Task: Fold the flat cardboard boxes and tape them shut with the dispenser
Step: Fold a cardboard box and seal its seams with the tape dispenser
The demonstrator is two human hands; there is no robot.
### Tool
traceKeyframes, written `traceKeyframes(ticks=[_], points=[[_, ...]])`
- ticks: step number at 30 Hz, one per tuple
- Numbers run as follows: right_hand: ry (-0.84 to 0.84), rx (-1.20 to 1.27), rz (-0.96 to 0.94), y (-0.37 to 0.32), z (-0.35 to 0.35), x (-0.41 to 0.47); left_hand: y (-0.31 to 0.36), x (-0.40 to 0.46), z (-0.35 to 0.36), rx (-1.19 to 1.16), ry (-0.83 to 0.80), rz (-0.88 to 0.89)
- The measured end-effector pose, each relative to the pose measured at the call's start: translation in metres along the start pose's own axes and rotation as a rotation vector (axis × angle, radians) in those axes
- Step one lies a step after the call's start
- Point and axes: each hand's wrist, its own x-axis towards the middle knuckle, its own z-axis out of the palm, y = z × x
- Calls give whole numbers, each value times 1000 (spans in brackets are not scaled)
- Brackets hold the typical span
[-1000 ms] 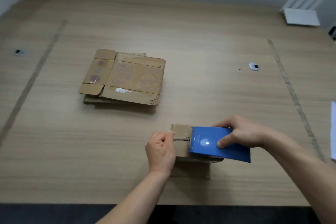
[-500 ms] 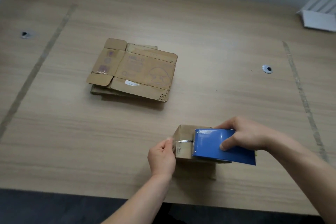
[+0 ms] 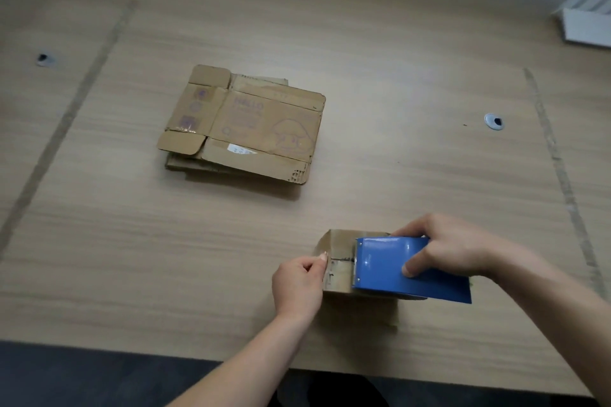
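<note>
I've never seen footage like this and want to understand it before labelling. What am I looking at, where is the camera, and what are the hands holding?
There is no machine: a person works with bare hands, and the one camera sits on their head, looking down over a wooden table. The right hand grips a blue tape dispenser resting on a small folded cardboard box. The left hand pinches at the box's left end, apparently the tape's end. Farther away lies a stack of flat cardboard boxes, not yet folded. A white object sits at the far right corner.
</note>
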Motion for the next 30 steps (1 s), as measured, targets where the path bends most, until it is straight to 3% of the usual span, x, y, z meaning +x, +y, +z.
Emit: traceKeyframes(ticks=[3, 6, 8, 10, 11, 14, 18, 21, 30], points=[[-5, 4, -14, 2, 0, -1, -6, -1, -4, 154, 0, -71], [-10, -2, -48, 3, 1, 0, -8, -10, -2, 126, 177, -42], [5, -28, -73, 6, 1, -1, -2, -26, 5, 79, 288, 283], [20, -69, -102, 7, 2, 0, 4, -44, 19, 276, 222, 636], [23, -82, -115, 7, 2, 1, 5, -48, 25, 379, 129, 721], [10, -98, -132, 11, 2, 2, 15, -40, 14, 574, -134, 593], [-16, -95, -158, 11, 0, 3, 26, -23, -11, 941, -364, 643], [-24, -91, -158, 10, 0, 4, 31, -11, -6, 1063, -349, 665], [-50, -80, -188, 18, -2, 3, 31, 13, -3, 1002, -253, 864]])
